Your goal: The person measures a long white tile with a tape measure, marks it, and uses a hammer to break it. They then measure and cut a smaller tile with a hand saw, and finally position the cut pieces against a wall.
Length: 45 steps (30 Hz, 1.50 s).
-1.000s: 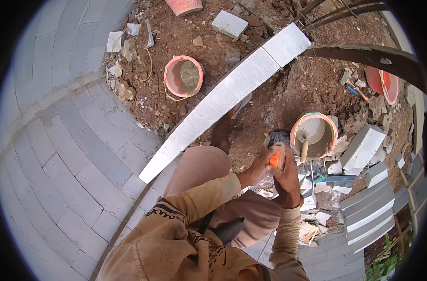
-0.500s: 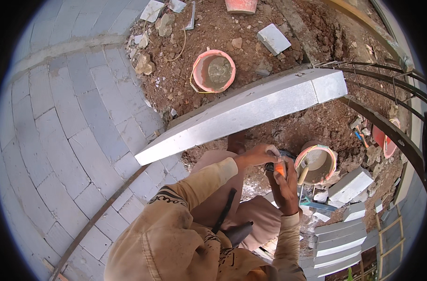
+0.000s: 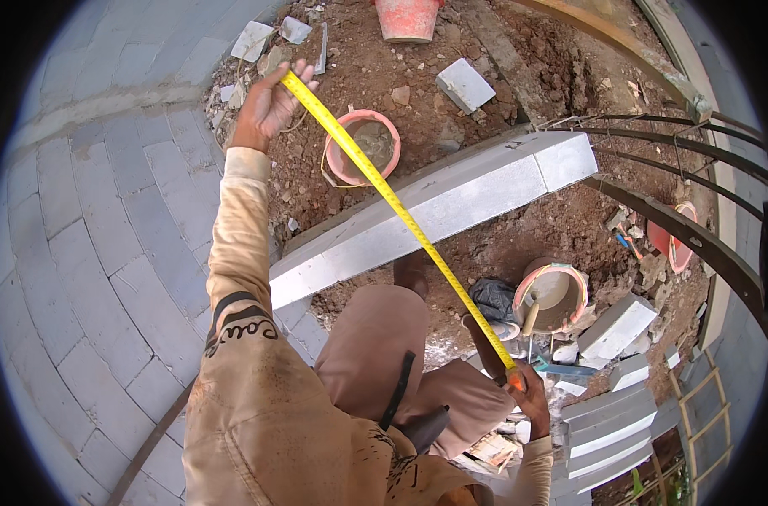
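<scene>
The left hand [image 3: 270,103] pinches the end of a yellow tape [image 3: 399,208], which runs rightward from that grip above a pink bucket [image 3: 395,143] (grey mix [image 3: 375,139] inside) and white blocks [image 3: 485,190] to the right hand [image 3: 533,400], closed around an orange case [image 3: 515,379].

orange tape case [image 3: 515,381] mostly buried in the right grip [image 3: 534,401], yellow blade [image 3: 418,234] markings way too tiny to read, red bucket [image 3: 408,23] toward the dirt's [image 3: 359,59] far edge cropped up top
</scene>
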### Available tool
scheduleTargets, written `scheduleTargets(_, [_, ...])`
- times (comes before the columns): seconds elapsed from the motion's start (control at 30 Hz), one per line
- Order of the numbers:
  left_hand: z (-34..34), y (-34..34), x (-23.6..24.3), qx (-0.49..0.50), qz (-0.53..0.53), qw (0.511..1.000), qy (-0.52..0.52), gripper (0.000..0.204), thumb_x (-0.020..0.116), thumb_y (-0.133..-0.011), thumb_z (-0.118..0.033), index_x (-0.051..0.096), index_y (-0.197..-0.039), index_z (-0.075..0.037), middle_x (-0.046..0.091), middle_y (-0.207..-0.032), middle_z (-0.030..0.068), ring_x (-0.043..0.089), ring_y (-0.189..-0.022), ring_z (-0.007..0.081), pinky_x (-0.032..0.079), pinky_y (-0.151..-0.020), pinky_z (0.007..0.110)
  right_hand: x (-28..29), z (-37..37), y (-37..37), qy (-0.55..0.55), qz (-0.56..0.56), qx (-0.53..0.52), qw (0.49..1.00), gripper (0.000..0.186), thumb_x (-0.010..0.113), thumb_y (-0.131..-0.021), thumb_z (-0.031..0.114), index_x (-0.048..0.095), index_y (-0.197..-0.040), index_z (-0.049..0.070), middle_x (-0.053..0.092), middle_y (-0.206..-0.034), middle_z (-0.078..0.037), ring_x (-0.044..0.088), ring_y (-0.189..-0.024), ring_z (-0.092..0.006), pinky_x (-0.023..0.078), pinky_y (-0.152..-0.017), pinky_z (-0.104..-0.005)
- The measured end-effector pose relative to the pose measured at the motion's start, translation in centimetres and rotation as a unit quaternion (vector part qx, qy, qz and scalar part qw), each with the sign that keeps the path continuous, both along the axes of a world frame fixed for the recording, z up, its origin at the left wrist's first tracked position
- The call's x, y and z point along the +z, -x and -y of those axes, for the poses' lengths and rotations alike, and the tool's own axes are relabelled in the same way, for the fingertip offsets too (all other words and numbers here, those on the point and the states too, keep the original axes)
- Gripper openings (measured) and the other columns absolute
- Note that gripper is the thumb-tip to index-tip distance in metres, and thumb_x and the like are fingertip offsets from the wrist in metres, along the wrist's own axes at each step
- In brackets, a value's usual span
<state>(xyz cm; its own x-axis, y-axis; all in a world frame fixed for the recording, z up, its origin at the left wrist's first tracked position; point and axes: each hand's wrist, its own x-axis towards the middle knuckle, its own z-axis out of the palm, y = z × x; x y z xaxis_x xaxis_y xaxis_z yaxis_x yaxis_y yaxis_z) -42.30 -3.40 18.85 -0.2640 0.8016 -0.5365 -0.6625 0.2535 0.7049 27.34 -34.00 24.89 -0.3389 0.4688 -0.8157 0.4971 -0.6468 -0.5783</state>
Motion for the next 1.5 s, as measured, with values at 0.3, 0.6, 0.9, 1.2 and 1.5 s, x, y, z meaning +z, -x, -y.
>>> scheduleTargets(0.3, [5.2, -12.3, -3.7, 0.02, -0.172, 0.985, 0.019, 0.037, 0.044, -0.111, -0.036, 0.056, -0.122, -0.002, 0.064, -0.089, 0.0095, 0.069, -0.088, 0.0238, 0.057, -0.082, 0.037, -1.9, -6.2, 9.7, -0.062, -0.019, -0.018, 0.998, 0.062, 0.083, -0.079, 0.019, 0.061, -0.134, 0.003, 0.067, -0.117, -0.016, 0.065, -0.11, -0.0258, 0.05, -0.097, -0.0378])
scheduleTargets(0.6, [6.2, -21.0, -4.6, 0.049, -0.159, 0.985, 0.037, 0.031, 0.046, -0.11, -0.03, 0.058, -0.103, -0.002, 0.069, -0.084, 0.0124, 0.068, -0.079, 0.0219, 0.054, -0.076, 0.035, -5.5, -15.5, 20.8, -0.144, -0.034, 0.011, 0.989, 0.068, 0.085, -0.081, 0.035, 0.059, -0.136, 0.006, 0.067, -0.125, -0.02, 0.065, -0.116, -0.0342, 0.051, -0.099, -0.0424])
scheduleTargets(0.9, [-8.4, -5.0, -14.8, 0.027, -0.097, 0.99, 0.094, 0.038, 0.043, -0.11, -0.031, 0.052, -0.128, 0.001, 0.067, -0.114, 0.0183, 0.067, -0.105, 0.032, 0.054, -0.092, 0.045, -5.3, -0.2, -4.2, -0.058, 0.076, -0.051, 0.994, 0.075, 0.093, -0.06, 0.011, 0.063, -0.129, 0.003, 0.07, -0.111, -0.011, 0.067, -0.102, -0.0232, 0.053, -0.092, -0.0369])
scheduleTargets(1.2, [-5.4, -8.4, -21.2, 0.055, -0.039, 0.987, 0.148, 0.039, 0.039, -0.111, -0.032, 0.049, -0.135, -0.003, 0.063, -0.115, 0.0153, 0.065, -0.095, 0.0293, 0.055, -0.08, 0.042, -2.0, 6.9, -5.7, -0.154, 0.039, -0.086, 0.984, 0.079, 0.092, -0.061, 0.005, 0.059, -0.132, 0.0, 0.066, -0.113, -0.009, 0.064, -0.1, -0.0193, 0.054, -0.089, -0.0354])
scheduleTargets(1.5, [-6.3, -9.4, -20.9, 0.029, -0.067, 0.991, 0.111, 0.036, 0.039, -0.111, -0.031, 0.049, -0.134, -0.004, 0.061, -0.111, 0.0138, 0.064, -0.094, 0.0288, 0.055, -0.083, 0.042, -8.7, 1.1, 0.2, -0.14, 0.093, -0.082, 0.982, 0.073, 0.091, -0.063, 0.008, 0.063, -0.13, 0.001, 0.066, -0.111, -0.013, 0.065, -0.103, -0.0249, 0.053, -0.092, -0.0381])
